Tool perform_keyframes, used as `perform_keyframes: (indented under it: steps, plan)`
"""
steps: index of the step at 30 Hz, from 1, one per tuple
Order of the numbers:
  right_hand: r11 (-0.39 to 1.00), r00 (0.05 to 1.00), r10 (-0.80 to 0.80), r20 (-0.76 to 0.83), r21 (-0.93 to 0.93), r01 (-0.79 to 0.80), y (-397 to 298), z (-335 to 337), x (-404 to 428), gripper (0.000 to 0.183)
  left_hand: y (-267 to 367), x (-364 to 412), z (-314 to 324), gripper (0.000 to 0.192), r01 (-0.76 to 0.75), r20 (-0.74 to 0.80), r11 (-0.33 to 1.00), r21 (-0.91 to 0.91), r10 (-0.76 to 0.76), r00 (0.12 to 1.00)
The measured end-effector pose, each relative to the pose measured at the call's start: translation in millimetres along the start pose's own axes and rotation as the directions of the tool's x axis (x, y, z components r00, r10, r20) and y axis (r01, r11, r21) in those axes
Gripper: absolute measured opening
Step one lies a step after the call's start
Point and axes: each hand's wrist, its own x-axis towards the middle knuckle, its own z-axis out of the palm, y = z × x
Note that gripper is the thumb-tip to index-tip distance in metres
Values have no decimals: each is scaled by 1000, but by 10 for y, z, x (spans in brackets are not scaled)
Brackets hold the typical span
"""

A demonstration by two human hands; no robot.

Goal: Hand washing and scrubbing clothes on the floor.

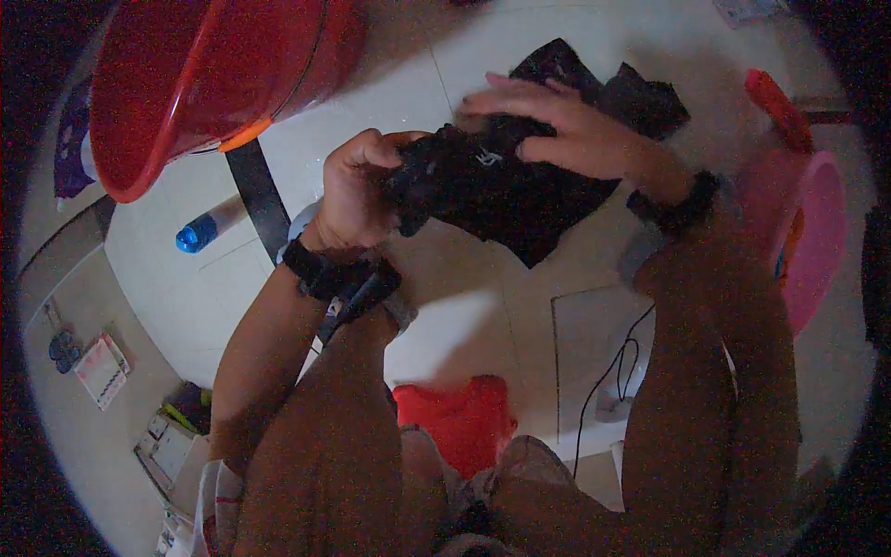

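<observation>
My left hand (358, 188) grips a bunched end of a black cloth garment (518, 209) that bears a small white mark. The rest of the cloth hangs down to the right in a loose point. Over its upper edge lies my right hand (567, 129), fingers spread and the thumb against the fabric; its fingertips are blurred. More black fabric (647, 101) shows beyond the right hand; whether it belongs to the same piece I cannot tell. Dark bands are around both wrists.
A large red plastic tub (146, 104) with an orange handle (245, 134) stands upper left. Near it, a blue-capped bottle (198, 233) lies on the tiled floor. Red cloth (456, 418) is between my legs. A pink basin (825, 230) and a black cable (592, 390) are at right.
</observation>
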Motion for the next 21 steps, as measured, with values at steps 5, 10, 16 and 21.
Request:
perform_keyframes:
  steps: [5, 10, 16, 21]
  plan:
    - [996, 997, 30, 74, 83, -36, -63, -30, -66, 33, -53, -26, 247, 32, -4, -291, 970, 242, 76, 954]
    - [978, 985, -170, 17, 127, 166, 113, -247, -118, 19, -98, 52, 250, 24, -62, -144, 869, 490, 151, 978]
    - [862, 996, 89, -2, 501, -76, -450, -304, -199, 24, 52, 21, 445, 30, 41, -129, 771, 636, 54, 990]
    - [741, 922, 356, 149, 557, -376, -669, -288, -116, 31, 34, -15, 393, 29, 58, -157, 787, 614, 50, 986]
